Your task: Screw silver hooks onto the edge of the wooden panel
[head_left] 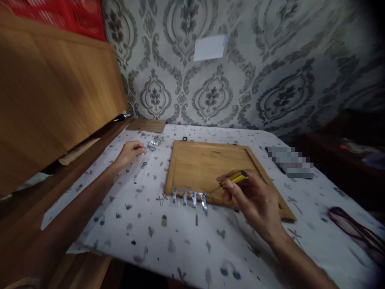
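Observation:
My right hand [255, 200] grips a yellow-and-black screwdriver [236, 178]. The thin shaft points left and down, its tip near the right end of a shiny metal hook rail [188, 192]. Several hooks hang from this rail, which lies along the near edge of a framed wooden board [207, 164]. My left hand [132, 150] is out to the left over the tablecloth, its fingers closed together; whether anything is pinched in them I cannot make out. Just beyond its fingertips lie small shiny metal pieces [155, 142], some apparently in clear plastic.
A brown cardboard piece [147, 126] lies at the table's back left. Wooden furniture [60, 88] borders the left side, with a red plastic crate [72, 18] on top. A blurred-out flat object [290, 162] and dark-rimmed glasses [351, 226] lie to the right on the patterned tablecloth [150, 224].

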A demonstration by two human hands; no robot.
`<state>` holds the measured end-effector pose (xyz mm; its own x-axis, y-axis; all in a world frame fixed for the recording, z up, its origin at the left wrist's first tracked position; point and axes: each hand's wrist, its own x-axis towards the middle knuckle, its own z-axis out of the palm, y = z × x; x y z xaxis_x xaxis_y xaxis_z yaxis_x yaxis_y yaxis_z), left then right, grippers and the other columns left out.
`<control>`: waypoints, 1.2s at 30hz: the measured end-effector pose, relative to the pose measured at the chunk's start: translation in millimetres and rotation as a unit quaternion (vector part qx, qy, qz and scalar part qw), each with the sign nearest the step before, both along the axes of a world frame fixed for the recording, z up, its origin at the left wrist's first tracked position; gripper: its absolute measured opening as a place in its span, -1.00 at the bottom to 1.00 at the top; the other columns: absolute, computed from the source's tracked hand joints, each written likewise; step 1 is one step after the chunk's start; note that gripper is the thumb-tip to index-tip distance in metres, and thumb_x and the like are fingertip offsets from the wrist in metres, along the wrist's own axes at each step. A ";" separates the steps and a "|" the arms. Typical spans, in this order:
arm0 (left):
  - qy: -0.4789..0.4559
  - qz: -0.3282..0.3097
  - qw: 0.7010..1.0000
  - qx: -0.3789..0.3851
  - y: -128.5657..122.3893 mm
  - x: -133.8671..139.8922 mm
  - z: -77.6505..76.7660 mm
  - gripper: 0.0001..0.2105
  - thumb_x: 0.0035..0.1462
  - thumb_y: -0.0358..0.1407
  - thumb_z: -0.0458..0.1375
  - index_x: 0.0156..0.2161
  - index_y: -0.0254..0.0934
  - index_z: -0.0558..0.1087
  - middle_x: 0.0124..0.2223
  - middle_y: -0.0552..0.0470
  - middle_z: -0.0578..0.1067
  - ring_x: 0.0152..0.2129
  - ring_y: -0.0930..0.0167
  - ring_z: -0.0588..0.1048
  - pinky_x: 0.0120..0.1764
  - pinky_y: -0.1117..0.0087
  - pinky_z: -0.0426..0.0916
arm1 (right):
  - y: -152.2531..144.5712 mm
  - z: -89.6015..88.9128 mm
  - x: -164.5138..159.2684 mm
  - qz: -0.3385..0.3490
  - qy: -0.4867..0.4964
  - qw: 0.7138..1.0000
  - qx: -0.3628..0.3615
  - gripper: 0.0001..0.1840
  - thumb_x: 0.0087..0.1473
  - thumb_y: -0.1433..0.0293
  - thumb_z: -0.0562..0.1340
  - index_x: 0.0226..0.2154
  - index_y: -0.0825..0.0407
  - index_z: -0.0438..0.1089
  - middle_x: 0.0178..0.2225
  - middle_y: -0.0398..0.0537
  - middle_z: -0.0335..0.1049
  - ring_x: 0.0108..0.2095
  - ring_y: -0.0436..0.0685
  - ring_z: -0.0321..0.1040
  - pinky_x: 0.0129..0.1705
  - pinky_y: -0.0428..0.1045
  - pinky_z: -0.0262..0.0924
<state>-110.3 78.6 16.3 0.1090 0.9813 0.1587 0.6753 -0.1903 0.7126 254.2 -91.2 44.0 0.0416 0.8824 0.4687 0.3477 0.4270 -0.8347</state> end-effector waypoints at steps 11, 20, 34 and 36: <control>-0.111 -0.226 0.965 -0.076 -94.2 117.9 23.8 -0.85 0.00 -0.26 0.26 -0.35 -0.30 0.57 -0.40 0.07 0.56 -0.47 0.46 0.48 -0.37 0.49 0.34 | 0.1 -4.8 -0.6 0.026 0.043 0.999 0.004 -0.69 0.17 0.12 0.32 -0.36 0.00 0.35 -0.38 -0.08 0.53 -0.63 -0.03 0.38 -0.59 -0.07 0.30; -0.049 -0.309 0.944 -0.102 -112.5 160.4 29.2 -0.94 0.11 -0.37 0.21 -0.36 -0.31 0.51 -0.46 0.11 0.53 -0.52 0.49 0.46 -0.42 0.50 0.29 | -3.0 -4.6 -0.6 0.038 0.032 0.999 -0.010 -0.75 0.23 0.16 0.28 -0.33 -0.01 0.35 -0.44 -0.15 0.47 -0.57 -0.02 0.42 -0.51 -0.08 0.32; 0.021 -0.320 0.936 -0.146 -112.3 168.1 28.3 -0.89 0.14 -0.35 0.20 -0.27 -0.28 0.59 -0.34 0.04 0.61 -0.41 0.40 0.54 -0.34 0.44 0.40 | -3.8 -10.9 2.1 0.053 0.022 0.998 0.006 -0.82 0.25 0.27 0.26 -0.33 0.00 0.31 -0.42 -0.20 0.32 -0.52 -0.05 0.40 -0.51 -0.11 0.31; 0.019 -0.317 0.937 -0.149 -111.9 169.8 30.1 -0.89 0.14 -0.35 0.21 -0.28 -0.28 0.59 -0.33 0.03 0.61 -0.40 0.40 0.55 -0.31 0.43 0.43 | -4.4 -10.2 2.5 0.052 0.015 0.999 0.005 -0.81 0.25 0.27 0.26 -0.33 -0.01 0.30 -0.40 -0.18 0.34 -0.50 -0.04 0.37 -0.49 -0.10 0.30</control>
<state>59.4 -33.2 46.4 0.6846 0.7177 -0.1271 0.5195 -0.3581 0.7758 256.7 -95.5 33.8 -0.0354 0.8775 0.4782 0.2760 0.4685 -0.8392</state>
